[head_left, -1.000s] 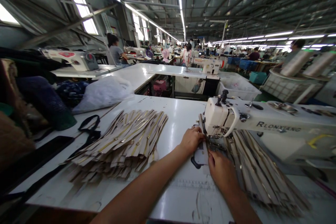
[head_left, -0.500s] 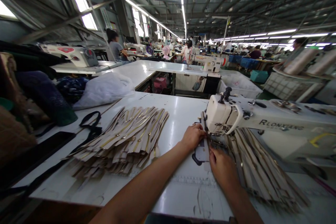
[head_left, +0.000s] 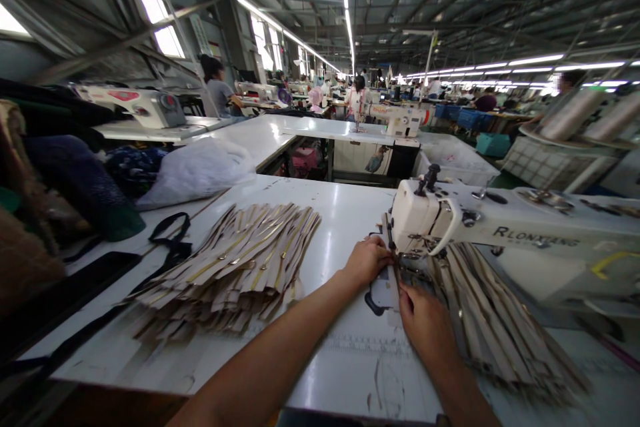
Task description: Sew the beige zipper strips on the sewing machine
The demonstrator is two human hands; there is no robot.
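My left hand (head_left: 369, 259) is closed, with its fingertips pressing a beige zipper strip (head_left: 394, 279) beside the needle of the white sewing machine (head_left: 417, 217). Nearer to me, my right hand (head_left: 424, 315) pinches the same strip between thumb and fingers. The strip lies lengthwise past the presser foot, and its far end shows beyond the machine head. What the fingertips cover is hidden. Left of my arms lies a thick pile of beige zippers with gold teeth (head_left: 250, 260). A second bunch of zippers (head_left: 493, 320) spreads out under the machine arm.
A black strap (head_left: 173, 233) and a dark tray (head_left: 95, 283) lie at the left table edge. A white plastic bag (head_left: 200, 167) sits behind them. Beyond the white table (head_left: 345, 360) stand a white bin (head_left: 457, 163) and other sewing machines. Several people sit farther back.
Both hands stay in almost the same place on the zipper strip. The whole view has shifted very slightly; nothing has been let go or picked up.
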